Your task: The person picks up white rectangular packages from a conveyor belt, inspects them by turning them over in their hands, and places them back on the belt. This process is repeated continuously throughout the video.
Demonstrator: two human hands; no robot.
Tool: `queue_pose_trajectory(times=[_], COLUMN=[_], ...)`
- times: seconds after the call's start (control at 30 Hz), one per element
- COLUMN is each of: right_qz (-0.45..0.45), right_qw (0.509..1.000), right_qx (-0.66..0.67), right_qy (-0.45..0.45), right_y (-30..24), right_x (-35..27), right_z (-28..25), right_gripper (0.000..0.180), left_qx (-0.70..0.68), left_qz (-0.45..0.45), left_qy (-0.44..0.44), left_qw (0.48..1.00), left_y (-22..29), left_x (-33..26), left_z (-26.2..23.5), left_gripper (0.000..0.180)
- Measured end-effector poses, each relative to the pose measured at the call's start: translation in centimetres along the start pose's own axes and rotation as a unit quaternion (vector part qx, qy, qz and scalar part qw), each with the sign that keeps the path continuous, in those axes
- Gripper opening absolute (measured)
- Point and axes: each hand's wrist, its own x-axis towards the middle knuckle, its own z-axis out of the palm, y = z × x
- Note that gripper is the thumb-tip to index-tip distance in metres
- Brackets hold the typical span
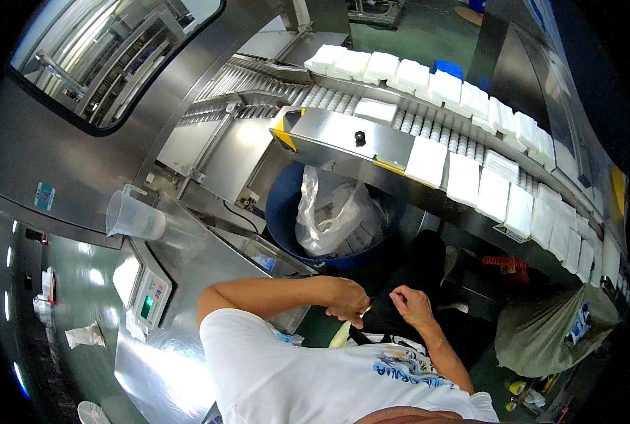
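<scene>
Both my hands are in front of my body, close together but apart, over my dark trousers. My left hand (347,300) has its fingers bent downward and pressed together; a small thing may sit at the fingertips, too small to make out. A pale yellow piece (340,336) shows just below it, next to my white shirt. My right hand (412,305) is curled closed, with nothing visible in it. Beyond my hands stands a blue bin (280,205) with a clear plastic bag (318,222) inside. Neither hand touches the white packs (463,178) on the conveyor.
A roller conveyor (419,127) runs across the far side, with white packs along both its rails. At my left, a steel table (159,360) carries a scale (149,297) and a clear plastic jug (135,215). A dark green sack (548,336) hangs at the right.
</scene>
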Motion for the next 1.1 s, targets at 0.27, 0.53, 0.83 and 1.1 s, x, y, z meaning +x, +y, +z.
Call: queue_pose_trajectory(times=[0.27, 0.53, 0.83, 1.1], right_qz=[0.013, -0.053, -0.138, -0.115], right_qw=[0.998, 0.988, 0.976, 0.976], right_qx=[0.034, 0.032, 0.026, 0.027], right_qy=[0.054, 0.141, 0.165, 0.182], right_y=[1.7, 2.7, 4.6, 4.9], right_x=[0.2, 0.4, 0.1, -1.3], right_z=[1.7, 2.6, 2.3, 2.8], right_gripper=[0.016, 0.014, 0.017, 0.017], left_qx=[0.053, 0.108, 0.19, 0.15], left_qz=[0.04, 0.056, 0.087, 0.06], left_qy=[0.005, 0.032, -0.002, 0.031], left_qw=[0.998, 0.992, 0.978, 0.986], left_y=[-1.6, -4.2, -4.3, -2.6], left_x=[1.1, 2.7, 2.1, 2.1], left_z=[1.8, 2.7, 2.1, 1.6], left_gripper=[0.045, 0.038, 0.043, 0.037])
